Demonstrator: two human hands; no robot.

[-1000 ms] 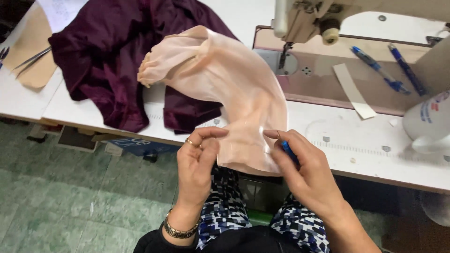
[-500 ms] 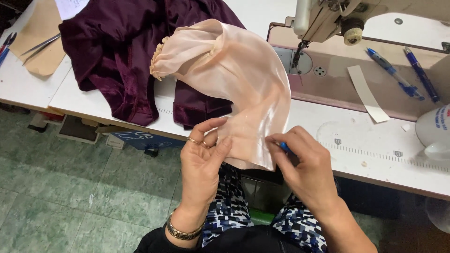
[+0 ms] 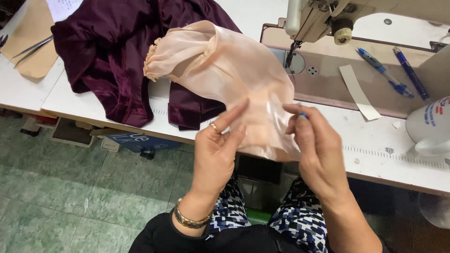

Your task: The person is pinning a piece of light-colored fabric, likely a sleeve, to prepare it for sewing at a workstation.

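left hand (image 3: 216,150), right hand (image 3: 318,145) pinching peach sleeve (image 3: 225,75) (table edge (image 3: 140,129))

Sewing workshop (industrial sewing machine (image 3: 328,18))

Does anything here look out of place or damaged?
Nothing looks damaged. The dark purple velvet cloth hangs partly over the white table's edge. Both hands hold the sheer peach fabric piece.

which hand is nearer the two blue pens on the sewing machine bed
Right. The right hand is just below-left of the blue pens; the left hand is farther left, across the peach fabric.
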